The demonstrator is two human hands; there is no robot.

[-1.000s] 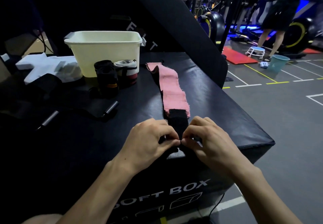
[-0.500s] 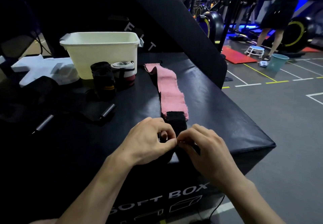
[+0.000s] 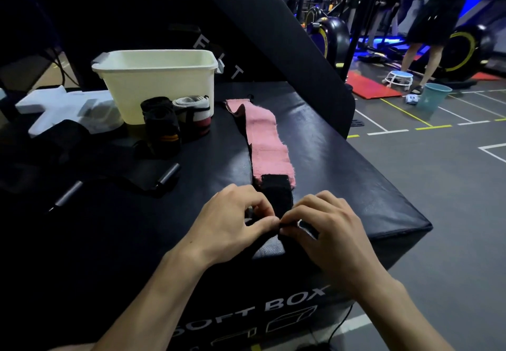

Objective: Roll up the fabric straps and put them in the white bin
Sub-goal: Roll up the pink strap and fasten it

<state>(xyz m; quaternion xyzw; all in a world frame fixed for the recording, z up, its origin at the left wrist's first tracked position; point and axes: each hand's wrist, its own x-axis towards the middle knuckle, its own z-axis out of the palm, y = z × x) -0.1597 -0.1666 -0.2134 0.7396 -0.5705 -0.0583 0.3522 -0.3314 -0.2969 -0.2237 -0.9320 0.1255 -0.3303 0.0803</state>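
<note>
A pink fabric strap lies stretched out along the black soft box, its black end toward me. My left hand and my right hand both pinch that black end at the box's near edge, fingertips almost touching. The white bin stands at the back left. Two rolled straps stand in front of it: a black one and a white and red one.
A flat black strap with metal end bars lies left of my hands. White foam pieces sit at the far left. A slanted black pad rises behind the box. On the gym floor to the right stand a person, a teal bucket and machines.
My fingers have worked the strap's black end, bringing my thumbs closer together. The pink strap has stayed stretched out on the box.
</note>
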